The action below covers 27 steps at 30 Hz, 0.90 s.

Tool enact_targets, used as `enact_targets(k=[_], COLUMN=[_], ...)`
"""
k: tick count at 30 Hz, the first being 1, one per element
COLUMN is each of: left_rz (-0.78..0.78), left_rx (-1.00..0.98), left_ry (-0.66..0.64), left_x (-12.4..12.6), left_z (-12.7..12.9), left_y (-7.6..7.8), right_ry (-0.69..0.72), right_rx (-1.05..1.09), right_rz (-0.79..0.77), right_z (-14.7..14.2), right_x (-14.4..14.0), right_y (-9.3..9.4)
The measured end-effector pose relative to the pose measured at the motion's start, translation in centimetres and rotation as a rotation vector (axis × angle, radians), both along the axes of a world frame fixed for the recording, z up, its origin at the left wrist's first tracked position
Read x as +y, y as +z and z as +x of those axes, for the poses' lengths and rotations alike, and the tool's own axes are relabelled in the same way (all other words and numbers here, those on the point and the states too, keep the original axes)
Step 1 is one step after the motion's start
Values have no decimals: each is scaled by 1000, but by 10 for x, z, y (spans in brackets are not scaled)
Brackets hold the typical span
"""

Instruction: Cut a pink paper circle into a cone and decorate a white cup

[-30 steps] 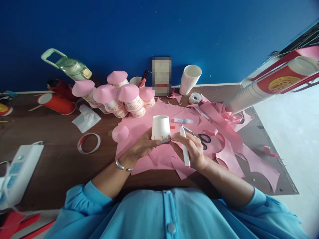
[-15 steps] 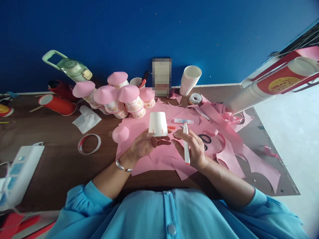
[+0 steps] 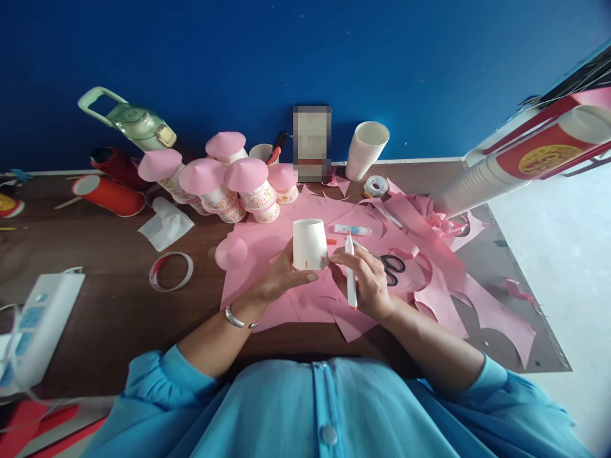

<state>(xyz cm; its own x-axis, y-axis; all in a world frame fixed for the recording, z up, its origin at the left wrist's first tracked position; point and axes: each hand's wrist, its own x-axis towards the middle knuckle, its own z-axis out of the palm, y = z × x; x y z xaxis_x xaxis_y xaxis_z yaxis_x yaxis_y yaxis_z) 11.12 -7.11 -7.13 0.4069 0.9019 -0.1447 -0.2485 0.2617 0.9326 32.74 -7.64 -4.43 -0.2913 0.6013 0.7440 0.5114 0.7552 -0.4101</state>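
My left hand (image 3: 281, 275) holds a white paper cup (image 3: 310, 243) upside down, its rim toward me. Small red marks show near the rim. In my right hand (image 3: 368, 283) is a white marker (image 3: 351, 273) with a red tip pointing up and away from me; its fingertips are at the cup's right edge. Under both hands lies pink paper (image 3: 305, 299). An orange-red marker cap (image 3: 331, 242) rests on it behind the cup, close to a glue stick (image 3: 353, 229). Black-handled scissors (image 3: 394, 267) lie right of my right hand.
Decorated cups with pink paper cones (image 3: 245, 175) stand at the back left. Stacked white cups (image 3: 366, 149) and a tape roll (image 3: 376, 186) are behind the paper. A larger tape ring (image 3: 170, 272) and a power strip (image 3: 41, 327) lie left; pink scraps (image 3: 496, 318) spread right.
The cup has shifted slightly right and turned, so its red marks sit further right. My left thumb now lies below the rim. My right hand has moved left, closer to the cup.
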Motion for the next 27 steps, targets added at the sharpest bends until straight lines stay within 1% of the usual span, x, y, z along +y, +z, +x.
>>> enact_targets(k=[3,6,11,16,18,20,23,27], left_rz=[61,78,159,215,244,263,279,258], left_rx=[-26,-19,127,265,309,300,198,89], left_ry=[-4,5,116,181,179,151,104,68], left_x=[1,2,1,0,0,-1,-2,-1], left_z=[0,2,6,7,7,6,5,6], left_y=[2,6,9,7,6,7,10,14], right_ry=[-23,-15,26,50,48,39,15,11], right_rx=[-6,-1,36,30,14,4,-3,9], right_rz=[-10,-25,-89,-108,-97,-78,-81,-98], right_z=[1,1,1,1,1,1,1,1], right_x=[0,1,2,2,1,1,1,0], right_y=[-1,-1,-4,-9,-9,-8,-5,-1])
